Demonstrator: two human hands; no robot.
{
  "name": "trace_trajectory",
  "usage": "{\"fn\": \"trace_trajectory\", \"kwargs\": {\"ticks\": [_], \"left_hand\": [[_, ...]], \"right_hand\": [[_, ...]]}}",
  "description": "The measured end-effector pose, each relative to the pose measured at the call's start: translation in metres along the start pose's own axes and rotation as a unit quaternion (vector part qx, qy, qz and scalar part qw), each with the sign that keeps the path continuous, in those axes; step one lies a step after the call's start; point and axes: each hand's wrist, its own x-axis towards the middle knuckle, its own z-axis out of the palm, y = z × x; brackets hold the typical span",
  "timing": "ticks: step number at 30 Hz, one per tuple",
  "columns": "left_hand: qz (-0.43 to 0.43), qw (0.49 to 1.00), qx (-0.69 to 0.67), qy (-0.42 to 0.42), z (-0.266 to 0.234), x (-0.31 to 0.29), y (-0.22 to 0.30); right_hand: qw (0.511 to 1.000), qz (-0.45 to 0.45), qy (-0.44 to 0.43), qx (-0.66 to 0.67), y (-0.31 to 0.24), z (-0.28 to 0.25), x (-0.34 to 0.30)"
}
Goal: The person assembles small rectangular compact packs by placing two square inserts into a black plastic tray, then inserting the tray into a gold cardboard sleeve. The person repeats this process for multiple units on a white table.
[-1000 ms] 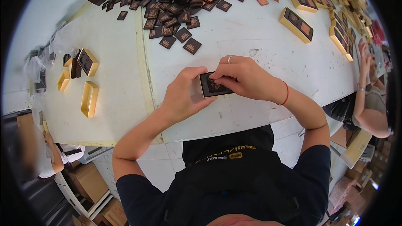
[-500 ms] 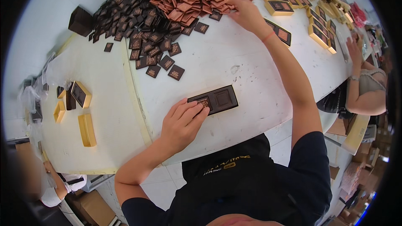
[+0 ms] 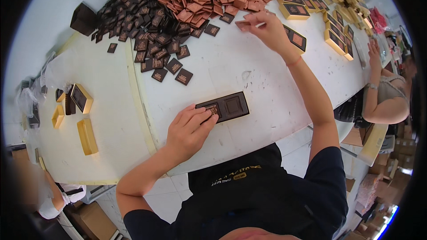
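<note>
From where I'm standing, the black tray [image 3: 233,105] is lying in front of the person. The left hand [image 3: 189,129] is resting loosely curved over its left end, fingertips on a dark square [image 3: 214,111]; whether its thumb is gripping, I can't tell. Beyond the tray, the right hand [image 3: 269,29] is pinching a copper square [image 3: 243,25] nearly closed. That thin edge-hold could be letting the square slip, and uneven pressing could be skewing the tray. The scuffed white table [image 3: 275,93] is spreading around the tray; copper [image 3: 195,0] and dark piles [image 3: 142,18] are sprawling beyond it, gold-sided boxes [image 3: 295,10] are standing beyond and right, and a co-worker [image 3: 387,93] is sitting far to its right.
</note>
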Motion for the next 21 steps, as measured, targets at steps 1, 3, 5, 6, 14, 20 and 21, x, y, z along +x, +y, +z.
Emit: {"fn": "trace_trajectory", "kwargs": {"ticks": [1, 3, 5, 6, 14, 20, 21], "left_hand": [[-0.003, 1.000, 0.000, 0.003, 0.000, 0.000, 0.000], [-0.009, 1.000, -0.005, 0.007, 0.002, -0.005, -0.001], [-0.010, 1.000, -0.006, 0.000, 0.002, -0.004, -0.001], [-0.006, 1.000, -0.010, -0.004, 0.003, -0.001, 0.000], [-0.018, 1.000, -0.005, -0.004, 0.004, -0.003, 0.000], [-0.019, 1.000, -0.007, -0.002, 0.003, -0.002, 0.000], [-0.019, 1.000, -0.006, -0.004, 0.003, -0.002, 0.000]], "right_hand": [[1.000, -0.003, -0.014, 0.020, -0.016, 0.000, -0.016], [0.992, -0.117, -0.024, 0.034, -0.032, 0.004, -0.053], [0.975, -0.212, -0.039, -0.051, -0.058, 0.003, -0.099], [0.960, -0.275, -0.036, -0.036, -0.068, 0.001, -0.114], [0.962, -0.261, -0.075, 0.036, -0.060, 0.001, -0.150], [0.970, -0.051, -0.100, 0.218, -0.069, 0.008, -0.159], [0.969, -0.042, -0.109, 0.218, -0.068, 0.007, -0.158]]}}
